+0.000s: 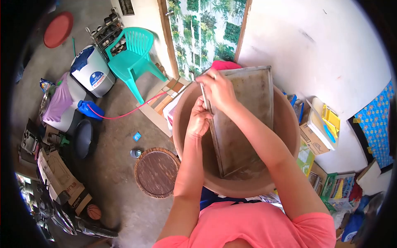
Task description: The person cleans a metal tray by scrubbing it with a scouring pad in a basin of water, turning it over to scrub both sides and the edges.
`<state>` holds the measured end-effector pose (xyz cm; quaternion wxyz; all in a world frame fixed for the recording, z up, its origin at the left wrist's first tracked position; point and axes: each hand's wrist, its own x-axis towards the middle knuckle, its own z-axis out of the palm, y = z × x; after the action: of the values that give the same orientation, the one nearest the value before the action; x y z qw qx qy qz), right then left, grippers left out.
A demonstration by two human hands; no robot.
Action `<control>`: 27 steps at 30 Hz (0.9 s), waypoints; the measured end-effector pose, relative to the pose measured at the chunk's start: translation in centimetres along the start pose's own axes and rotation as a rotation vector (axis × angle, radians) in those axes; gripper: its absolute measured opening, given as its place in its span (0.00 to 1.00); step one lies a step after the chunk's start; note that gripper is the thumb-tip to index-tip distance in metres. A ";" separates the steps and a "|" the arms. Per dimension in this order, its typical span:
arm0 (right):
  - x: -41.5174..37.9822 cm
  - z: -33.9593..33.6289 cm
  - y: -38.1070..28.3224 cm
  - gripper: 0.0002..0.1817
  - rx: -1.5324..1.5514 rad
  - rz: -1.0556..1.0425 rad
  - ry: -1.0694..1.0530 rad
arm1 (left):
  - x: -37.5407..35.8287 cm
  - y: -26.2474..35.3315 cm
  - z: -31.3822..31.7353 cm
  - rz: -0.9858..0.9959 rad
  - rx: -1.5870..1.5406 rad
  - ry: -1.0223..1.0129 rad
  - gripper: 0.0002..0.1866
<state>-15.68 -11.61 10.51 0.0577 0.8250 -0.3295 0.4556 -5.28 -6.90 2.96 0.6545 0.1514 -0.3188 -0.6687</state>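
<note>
A rectangular panel (pixel 246 120) with a thin metal frame and a stained, brownish face stands tilted inside a big brown tub (pixel 182 165). My left hand (pixel 199 118) is closed around the left edge of its frame, thumb on the near side. Just above, my right hand (pixel 217 89) has its fingers curled at the panel's upper left corner. Whether a small item sits in those fingers is hidden. The panel's lower end rests down in the tub, where some water seems to lie.
A round brown wooden lid (pixel 156 172) lies left of the tub. Further off are a green plastic chair (pixel 131 58), a Eureka washing machine (pixel 93 72), a blue jug (pixel 89 110) and a pink hose (pixel 120 118). Boxes (pixel 314 138) and a green basket (pixel 331 190) stand along the right wall.
</note>
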 end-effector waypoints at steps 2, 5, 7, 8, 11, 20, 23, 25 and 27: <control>0.9 0.4 0.1 0.11 0.027 0.003 0.040 | 0.0 -0.5 -0.6 0.035 -0.051 0.001 0.32; -5.8 -0.3 -0.9 0.13 0.087 -0.026 -0.028 | -0.7 1.1 -0.3 -0.100 -0.335 0.004 0.26; -10.9 -1.0 -1.8 0.12 0.067 -0.068 -0.094 | -0.3 0.6 -1.4 -0.053 -0.341 -0.050 0.23; -12.6 -1.2 -2.2 0.11 0.037 -0.066 -0.137 | -0.3 0.7 -1.0 -0.049 -0.314 0.007 0.30; -10.4 -1.2 -1.2 0.11 0.018 -0.152 -0.123 | -0.4 1.4 0.4 -0.091 -0.317 -0.002 0.39; -15.2 -0.8 -1.3 0.14 -0.036 -0.139 -0.259 | 0.1 1.2 -0.5 -0.121 -0.043 0.109 0.22; -16.5 -1.5 -1.3 0.10 -0.029 -0.245 -0.365 | 0.1 0.9 -0.6 -0.128 0.061 0.174 0.21; -12.4 -1.2 -1.6 0.10 -0.061 -0.212 -0.264 | -0.1 1.2 -0.5 -0.152 0.017 0.119 0.21; -11.1 -0.9 -1.8 0.10 -0.081 -0.168 -0.199 | -0.1 1.6 -1.1 -0.209 -0.004 0.103 0.22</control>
<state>-19.28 -4.43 2.62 0.0960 0.8878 -0.2815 0.3511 -3.36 -6.97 3.14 0.5968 0.2167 -0.2659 -0.7254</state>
